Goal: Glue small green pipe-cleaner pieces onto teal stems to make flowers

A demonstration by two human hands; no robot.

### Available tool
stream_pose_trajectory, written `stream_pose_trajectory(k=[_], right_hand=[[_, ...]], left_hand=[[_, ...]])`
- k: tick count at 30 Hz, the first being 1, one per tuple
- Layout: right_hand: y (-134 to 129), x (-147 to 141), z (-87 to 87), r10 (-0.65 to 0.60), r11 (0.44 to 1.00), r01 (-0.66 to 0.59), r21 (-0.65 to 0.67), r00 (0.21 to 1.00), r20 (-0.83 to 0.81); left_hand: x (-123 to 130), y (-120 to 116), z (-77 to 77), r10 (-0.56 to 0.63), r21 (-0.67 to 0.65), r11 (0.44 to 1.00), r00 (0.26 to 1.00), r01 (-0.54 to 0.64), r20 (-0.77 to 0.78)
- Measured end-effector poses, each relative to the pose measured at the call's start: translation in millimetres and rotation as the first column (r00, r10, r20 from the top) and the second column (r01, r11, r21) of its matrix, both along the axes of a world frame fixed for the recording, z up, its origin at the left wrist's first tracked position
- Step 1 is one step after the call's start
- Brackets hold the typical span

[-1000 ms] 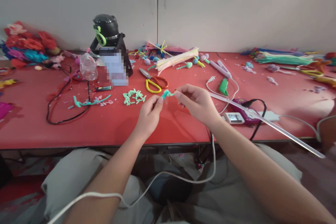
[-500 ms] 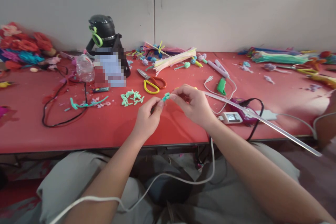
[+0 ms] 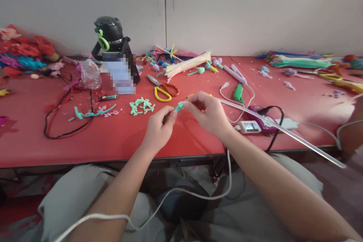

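Between my fingertips, above the red table, is a small green fuzzy piece (image 3: 179, 106). My left hand (image 3: 160, 126) pinches its lower left end between thumb and finger. The thumb and forefinger of my right hand (image 3: 208, 113) close on its upper right end. A long clear stick (image 3: 283, 131) runs from beside my right hand down to the right. Left of my hands lies a loose pile of short green cut pieces (image 3: 141, 106). Scissors with yellow and orange handles (image 3: 163, 92) rest behind that pile.
The red table (image 3: 113, 145) also holds a black bottle (image 3: 109, 30) with a phone, bundled pipe cleaners (image 3: 188, 64), a lilac hot tool (image 3: 235, 74), a green cutter (image 3: 238, 92), a purple power unit (image 3: 265, 123) and cables. A person's arm shows at the right edge.
The green piece looks slightly turned between my fingertips. Both hands keep nearly the same place and grip, while the whole view has shifted a little.
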State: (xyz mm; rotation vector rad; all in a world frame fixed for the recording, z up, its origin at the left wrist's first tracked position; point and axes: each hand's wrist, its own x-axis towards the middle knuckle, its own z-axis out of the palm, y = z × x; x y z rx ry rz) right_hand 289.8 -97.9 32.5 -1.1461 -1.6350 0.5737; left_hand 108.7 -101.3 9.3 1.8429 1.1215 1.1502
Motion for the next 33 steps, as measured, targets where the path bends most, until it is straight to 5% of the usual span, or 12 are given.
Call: stream_pose_trajectory(k=[24,33], right_hand=[[-2.9,1.9,3.2,-0.013,0.999,0.009,-0.053,0.997,-0.077],[-3.4,7.4,5.1,0.112,0.994,-0.111,0.018,0.994,-0.010]], left_hand=[[-1.7,0.1,1.5,0.001,0.043,0.999,0.999,0.001,-0.041],[-4.2,1.3,2.6,0.015,0.086,0.996,0.998,-0.010,-0.056]])
